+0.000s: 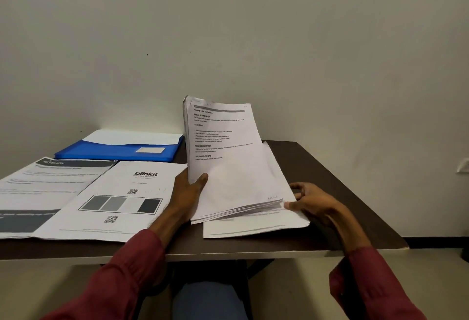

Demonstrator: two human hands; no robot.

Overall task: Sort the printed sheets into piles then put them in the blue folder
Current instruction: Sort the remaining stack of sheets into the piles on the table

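Left hand [189, 187] grips the tilted white printed-sheet stack [228, 167] while right hand [312, 201] pinches its near-right corner, probably peeling one off.

The left hand [189, 190] shows only its thumb in front; its fingers are hidden behind the stack of sheets [228, 167]. The small print on the stack is too tiny to read. The stack covers the right end of the blue folder [114, 151] and most of a loose sheet [253, 228] under it. The picture's left edge cuts off the kitchen sheet [50, 182].
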